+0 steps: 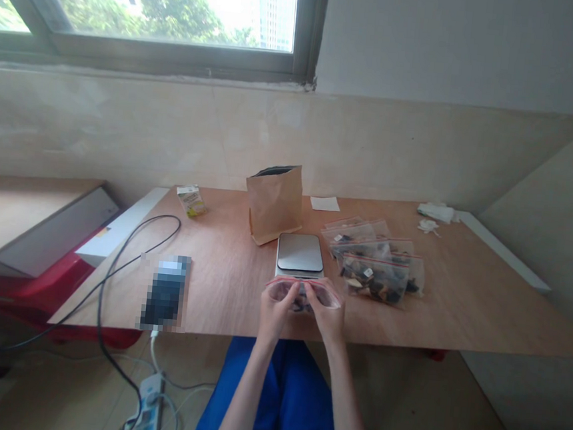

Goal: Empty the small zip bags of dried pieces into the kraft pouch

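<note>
Both my hands grip a clear zip bag (pixel 301 303) with a red seal strip, close to the table's front edge. My left hand (pixel 277 302) pinches the rim on one side, and my right hand (pixel 326 307) pinches it on the other, thumbs near each other at the middle. Dark pieces show inside the bag between my thumbs. Just beyond it lies a kitchen scale (pixel 301 253) with a silver plate. Right of the scale, several filled zip bags (pixel 376 280) of dark and tan pieces lie overlapping.
A brown paper bag (pixel 275 204) stands open-topped behind the scale. Further back are a white card (pixel 324 203), a small carton (pixel 192 201) and crumpled white plastic (pixel 436 212). A blurred-out phone-like object (pixel 164 292) and a black cable (pixel 102 286) are at left. Below hangs a power strip (pixel 149 407).
</note>
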The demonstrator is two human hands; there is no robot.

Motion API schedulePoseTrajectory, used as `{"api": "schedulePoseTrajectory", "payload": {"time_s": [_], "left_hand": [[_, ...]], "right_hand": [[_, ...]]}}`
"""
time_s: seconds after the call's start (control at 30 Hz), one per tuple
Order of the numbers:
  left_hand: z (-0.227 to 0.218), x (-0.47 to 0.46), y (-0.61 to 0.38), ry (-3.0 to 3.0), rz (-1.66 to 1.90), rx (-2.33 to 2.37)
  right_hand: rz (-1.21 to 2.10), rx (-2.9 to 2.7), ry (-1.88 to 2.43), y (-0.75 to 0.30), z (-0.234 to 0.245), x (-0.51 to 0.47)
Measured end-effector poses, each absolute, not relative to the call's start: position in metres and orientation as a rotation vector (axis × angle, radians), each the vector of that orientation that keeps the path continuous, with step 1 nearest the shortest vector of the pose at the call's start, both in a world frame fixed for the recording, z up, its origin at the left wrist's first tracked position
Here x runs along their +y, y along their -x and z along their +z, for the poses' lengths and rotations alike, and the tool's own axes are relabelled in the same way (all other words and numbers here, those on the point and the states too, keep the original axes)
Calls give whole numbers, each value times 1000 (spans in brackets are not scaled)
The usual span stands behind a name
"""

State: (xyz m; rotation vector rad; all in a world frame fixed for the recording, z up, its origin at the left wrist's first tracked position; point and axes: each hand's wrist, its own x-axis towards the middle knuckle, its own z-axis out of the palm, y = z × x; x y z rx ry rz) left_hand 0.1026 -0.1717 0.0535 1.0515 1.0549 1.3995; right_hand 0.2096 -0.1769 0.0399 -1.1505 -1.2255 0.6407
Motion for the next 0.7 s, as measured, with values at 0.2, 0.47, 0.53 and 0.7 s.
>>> {"api": "schedulePoseTrajectory", "payload": {"time_s": [0.2,0.47,0.53,0.7], "left_hand": [[55,-171,-96,-1149,1437,1083],[48,-171,-105,-1086,1435,1126],[47,-167,-104,-1063,1394,1084],[45,-156,-90,-964,1246,960]], "right_hand": [[707,-1203,1110,-204,38,-176],[697,-1108,1179,-205,32,-175],[749,-1080,1192,-213,31,-174],[756,-991,1329,-238,32,-173]]}}
